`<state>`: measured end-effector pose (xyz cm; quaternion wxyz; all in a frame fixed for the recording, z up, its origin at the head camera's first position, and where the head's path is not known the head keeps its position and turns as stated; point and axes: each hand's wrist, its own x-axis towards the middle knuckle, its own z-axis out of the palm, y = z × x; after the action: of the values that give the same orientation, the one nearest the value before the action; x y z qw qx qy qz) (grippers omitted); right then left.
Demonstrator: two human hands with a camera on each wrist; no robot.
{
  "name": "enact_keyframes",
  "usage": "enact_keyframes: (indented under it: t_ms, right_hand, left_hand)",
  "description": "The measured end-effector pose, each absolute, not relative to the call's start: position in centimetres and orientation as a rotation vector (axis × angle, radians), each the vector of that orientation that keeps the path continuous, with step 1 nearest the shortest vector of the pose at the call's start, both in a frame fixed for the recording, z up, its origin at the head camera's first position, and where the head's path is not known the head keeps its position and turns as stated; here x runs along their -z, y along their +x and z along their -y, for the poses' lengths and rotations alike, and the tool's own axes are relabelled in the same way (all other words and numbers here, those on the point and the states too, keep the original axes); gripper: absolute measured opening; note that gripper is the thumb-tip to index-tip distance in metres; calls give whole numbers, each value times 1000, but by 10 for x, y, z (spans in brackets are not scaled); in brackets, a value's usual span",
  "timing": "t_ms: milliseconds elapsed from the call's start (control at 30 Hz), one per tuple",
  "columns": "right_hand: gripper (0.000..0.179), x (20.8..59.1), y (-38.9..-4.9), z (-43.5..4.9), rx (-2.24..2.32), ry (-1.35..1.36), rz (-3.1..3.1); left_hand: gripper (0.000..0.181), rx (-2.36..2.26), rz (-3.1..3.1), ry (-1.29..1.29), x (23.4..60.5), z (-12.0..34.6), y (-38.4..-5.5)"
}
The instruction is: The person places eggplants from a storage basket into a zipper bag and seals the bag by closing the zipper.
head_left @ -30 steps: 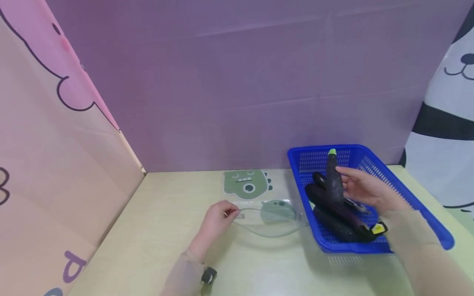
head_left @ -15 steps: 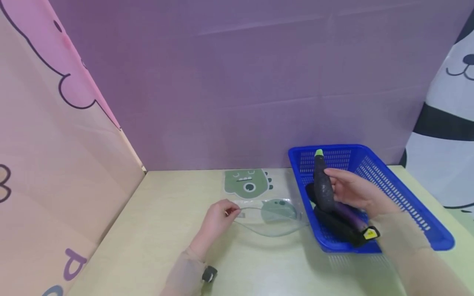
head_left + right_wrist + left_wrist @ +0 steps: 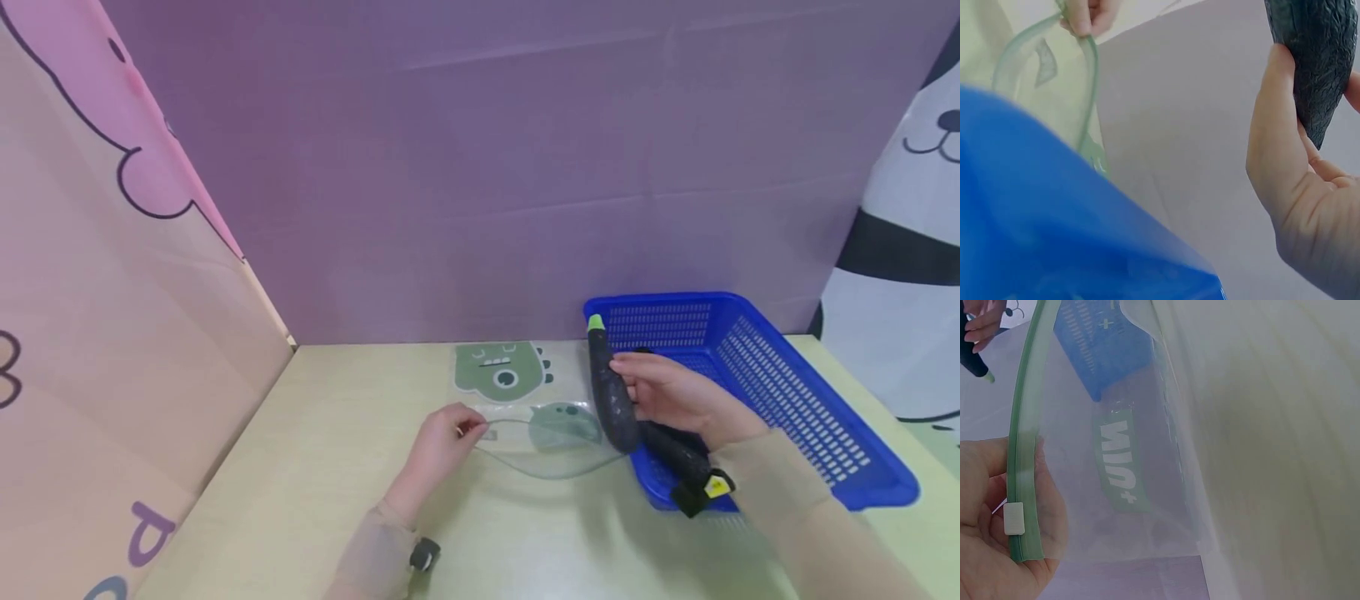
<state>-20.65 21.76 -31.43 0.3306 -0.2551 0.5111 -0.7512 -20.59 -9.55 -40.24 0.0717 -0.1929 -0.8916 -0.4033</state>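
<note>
My left hand point(image 3: 446, 442) pinches the corner of a clear zip bag point(image 3: 1122, 531) at its green zip edge, where a white slider point(image 3: 1014, 518) sits. The bag's mouth gapes toward the right in the head view. In my right hand point(image 3: 675, 400) is a dark, wrinkled eggplant point(image 3: 611, 392) with a light green end pointing up and away. Thumb and fingers grip it from opposite sides in the right wrist view. It overlaps the left rim of the blue basket point(image 3: 813, 408) and the bag's right end. Another dark eggplant point(image 3: 675, 450) lies in the basket, partly hidden by my right arm.
The basket stands at the right of the pale wooden table point(image 3: 360, 392). Green cartoon figures point(image 3: 498, 371) show on and behind the clear bag. A purple cloth point(image 3: 420, 192) hangs along the back, and printed panels point(image 3: 97, 292) flank both sides.
My right hand has carried the eggplant leftward, from over the basket's middle to its left rim beside the bag. The left hand and bag have hardly moved.
</note>
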Motion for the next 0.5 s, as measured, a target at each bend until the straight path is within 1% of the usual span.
enact_keyframes:
  t_ms: [133, 333, 500]
  right_hand:
    - [29, 315, -205, -204, 1931, -603, -1396]
    - [13, 312, -196, -188, 1836, -467, -1582]
    - [11, 314, -190, -174, 1776, -454, -1639]
  left_hand:
    - [4, 1206, 2680, -585, 402, 96, -206]
    - [5, 1198, 2682, -588, 401, 95, -206]
    - [5, 1188, 2675, -604, 402, 95, -206]
